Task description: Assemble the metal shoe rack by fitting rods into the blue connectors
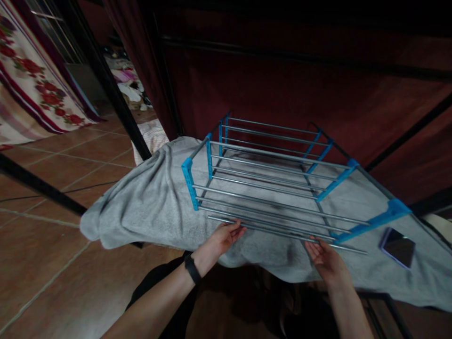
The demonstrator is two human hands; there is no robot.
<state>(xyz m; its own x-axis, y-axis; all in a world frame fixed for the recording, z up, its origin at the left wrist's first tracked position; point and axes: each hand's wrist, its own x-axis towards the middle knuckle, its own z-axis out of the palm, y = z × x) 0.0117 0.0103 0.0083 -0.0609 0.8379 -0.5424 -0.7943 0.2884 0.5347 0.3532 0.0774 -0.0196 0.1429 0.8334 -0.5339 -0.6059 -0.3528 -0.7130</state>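
Observation:
A loose metal rod [275, 231] lies level between my two hands, in front of the rack. My left hand [227, 237] pinches it toward its left end, thumb and fingers closed around it. Toward the other end, my right hand [322, 252] grips the same rod with its fingertips. Just beyond it stands a rack [271, 181] of grey metal rods joined by blue plastic brackets, resting on the grey blanket [155, 202]. The rack's near right blue bracket [370, 223] is close to my right hand. A dark band circles my left wrist.
A phone [398, 247] lies on the blanket at right. Dark metal bed posts [106, 84] rise at left, and a dark red curtain [268, 84] hangs behind the rack. Floral fabric [38, 80] hangs over the tiled floor [45, 235] at far left.

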